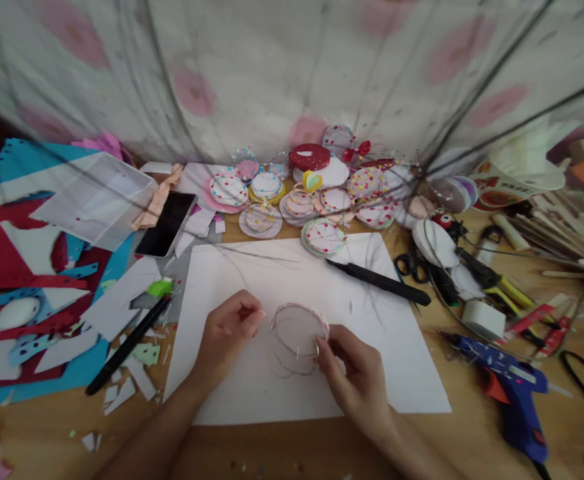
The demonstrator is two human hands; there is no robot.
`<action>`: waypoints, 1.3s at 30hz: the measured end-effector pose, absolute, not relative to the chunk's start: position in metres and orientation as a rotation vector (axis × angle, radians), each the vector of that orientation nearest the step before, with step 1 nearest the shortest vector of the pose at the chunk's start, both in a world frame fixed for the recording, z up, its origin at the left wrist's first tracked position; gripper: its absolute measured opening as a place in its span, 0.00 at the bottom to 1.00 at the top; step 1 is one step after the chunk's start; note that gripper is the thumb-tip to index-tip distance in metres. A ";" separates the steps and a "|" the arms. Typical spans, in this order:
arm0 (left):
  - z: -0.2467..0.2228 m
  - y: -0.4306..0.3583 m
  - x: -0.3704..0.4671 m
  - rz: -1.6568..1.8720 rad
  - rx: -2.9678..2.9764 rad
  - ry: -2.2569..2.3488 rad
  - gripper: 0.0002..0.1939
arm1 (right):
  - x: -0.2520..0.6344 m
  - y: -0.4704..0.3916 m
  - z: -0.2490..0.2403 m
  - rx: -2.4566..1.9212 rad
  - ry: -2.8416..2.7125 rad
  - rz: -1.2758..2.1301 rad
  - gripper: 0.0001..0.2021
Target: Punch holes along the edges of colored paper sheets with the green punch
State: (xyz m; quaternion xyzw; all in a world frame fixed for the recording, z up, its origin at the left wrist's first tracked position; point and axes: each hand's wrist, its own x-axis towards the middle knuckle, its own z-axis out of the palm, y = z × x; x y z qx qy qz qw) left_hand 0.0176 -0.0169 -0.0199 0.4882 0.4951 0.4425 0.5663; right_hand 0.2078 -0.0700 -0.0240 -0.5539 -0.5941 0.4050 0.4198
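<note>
Over a white paper sheet (pixel 232 393), my right hand (pixel 355 363) grips the side of a clear round piece (pixel 299 333). It is see-through, with a red-and-white trimmed rim, and is held tilted between thumb and fingers. My left hand (pixel 229 337) is just left of it, apart from it, with thumb and fingertips pinched together. Whatever that pinch holds, if anything, is too small to make out. A black pen-like tool (pixel 379 281) lies across the sheet's right edge. Beyond the sheet sits a small round piece with red dots (pixel 325 237).
Several decorated round pieces (pixel 267 187) line the back. Cut paper scraps (pixel 37 293), a phone (pixel 167 223), a plastic box (pixel 97 200) and a black pen (pixel 127 347) lie left. Right are scissors (pixel 412 267), pliers (pixel 505 293), a blue glue gun (pixel 515 383) and wooden sticks (pixel 562 220).
</note>
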 end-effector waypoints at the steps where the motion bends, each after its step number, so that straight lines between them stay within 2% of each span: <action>1: -0.019 -0.017 0.017 1.023 1.171 1.164 0.07 | 0.208 -0.071 -0.025 -1.378 -1.548 0.926 0.09; 5: -0.017 -0.021 0.017 0.967 1.219 1.150 0.03 | 0.207 -0.071 -0.027 -1.327 -1.687 0.682 0.09; 12: -0.026 -0.021 0.018 0.958 1.095 1.117 0.07 | 0.207 -0.068 -0.027 -1.295 -1.750 0.614 0.10; 16: -0.031 -0.022 0.016 0.945 1.043 1.070 0.09 | 0.206 -0.069 -0.027 -1.335 -1.689 0.725 0.10; 22: -0.029 -0.022 0.016 0.957 1.016 1.073 0.08 | 0.206 -0.068 -0.027 -1.428 -1.407 1.180 0.13; 27: -0.026 -0.022 0.015 0.955 1.037 1.077 0.06 | 0.206 -0.066 -0.028 -1.405 -1.218 1.388 0.16; 39: -0.025 -0.018 0.022 0.909 1.143 1.206 0.06 | 0.206 -0.067 -0.034 -1.396 -1.466 1.192 0.12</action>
